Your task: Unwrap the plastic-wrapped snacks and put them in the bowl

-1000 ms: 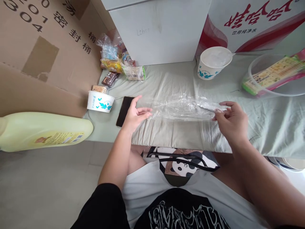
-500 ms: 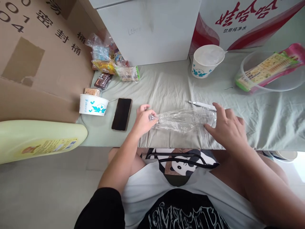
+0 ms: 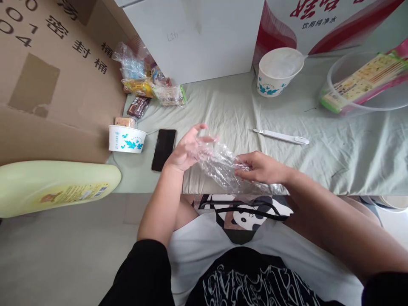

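Note:
A crumpled sheet of clear plastic wrap [image 3: 219, 163] stretches between my hands above the front edge of the cloth-covered table. My right hand [image 3: 263, 168] pinches it between thumb and fingers, and a loose end trails below that hand. At the wrap's other end, my left hand [image 3: 186, 148] has its fingers spread, with film lying against the fingertips. Whether it is a bag or a flat sheet, I cannot tell. Behind my right hand lies a slim white cutter knife [image 3: 282, 137], touched by neither hand. A black phone [image 3: 163, 149] rests left of my left hand.
A paper cup [image 3: 127, 139] and wrapped snacks [image 3: 138, 87] stand by the cardboard box [image 3: 73, 97] at left. Farther back are another paper cup [image 3: 279, 76], a white box [image 3: 194, 40] and a clear plastic bowl [image 3: 366, 104] holding a snack packet. A pale green bottle [image 3: 63, 185] juts in.
My right hand has moved left and off the cutter knife, gathering the plastic wrap. My left hand has opened from its pinch and risen slightly. The wrap is now lifted and bunched.

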`<state>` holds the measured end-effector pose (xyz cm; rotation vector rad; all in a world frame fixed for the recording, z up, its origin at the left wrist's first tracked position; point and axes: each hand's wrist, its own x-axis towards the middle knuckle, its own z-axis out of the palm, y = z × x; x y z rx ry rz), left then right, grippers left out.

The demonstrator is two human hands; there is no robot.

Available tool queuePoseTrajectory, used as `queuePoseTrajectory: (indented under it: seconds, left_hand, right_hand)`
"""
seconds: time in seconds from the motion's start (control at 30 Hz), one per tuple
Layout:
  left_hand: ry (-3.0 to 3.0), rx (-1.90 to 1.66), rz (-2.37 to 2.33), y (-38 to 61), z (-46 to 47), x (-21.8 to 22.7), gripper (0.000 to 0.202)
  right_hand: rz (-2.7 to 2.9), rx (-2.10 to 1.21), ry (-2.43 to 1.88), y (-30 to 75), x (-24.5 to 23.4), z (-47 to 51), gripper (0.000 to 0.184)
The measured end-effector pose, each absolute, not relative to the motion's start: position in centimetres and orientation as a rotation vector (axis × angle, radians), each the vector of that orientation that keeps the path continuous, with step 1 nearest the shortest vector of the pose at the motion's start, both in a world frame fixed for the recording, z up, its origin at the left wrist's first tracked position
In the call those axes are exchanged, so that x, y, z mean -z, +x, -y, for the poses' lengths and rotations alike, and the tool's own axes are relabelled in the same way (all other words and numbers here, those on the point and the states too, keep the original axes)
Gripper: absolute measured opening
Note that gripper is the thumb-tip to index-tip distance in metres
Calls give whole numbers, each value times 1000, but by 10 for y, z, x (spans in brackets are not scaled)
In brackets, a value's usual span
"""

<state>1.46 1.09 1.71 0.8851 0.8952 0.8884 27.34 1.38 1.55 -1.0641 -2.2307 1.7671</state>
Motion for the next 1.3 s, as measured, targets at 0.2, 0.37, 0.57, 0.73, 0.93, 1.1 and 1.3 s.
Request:
queuePoseTrajectory:
  seconds: [0.2, 0.37, 0.57, 0.73, 0.93, 1.1, 1.3]
  left_hand:
    - [855, -876, -1034, 47, -6, 3, 62]
    - [945, -796, -1258, 51, -4, -3, 31]
    - [842, -778, -1019, 45, -11, -1, 41]
    - [860, -791, -922, 46, -15, -1, 15]
    - [1155, -797, -1188, 61, -36, -10, 39]
    - [1337, -970, -1172, 83, -65, -29, 33]
    - [1092, -691, -1192, 105, -81, -44, 51]
  right_hand:
    - [1567, -1722, -1326, 260, 2, -2, 29]
    - [1228, -1698, -1328, 262, 9, -5, 35]
    - [1129, -1716, -1123, 273, 16, -9, 33]
    - [1337, -1605, -890, 288, 14, -17, 21]
    - [1545, -1270, -1000, 304, 5, -33, 34]
    - [1241, -1493, -1114, 305, 7, -47, 42]
    - [1119, -1410, -1039, 317, 0, -62, 22]
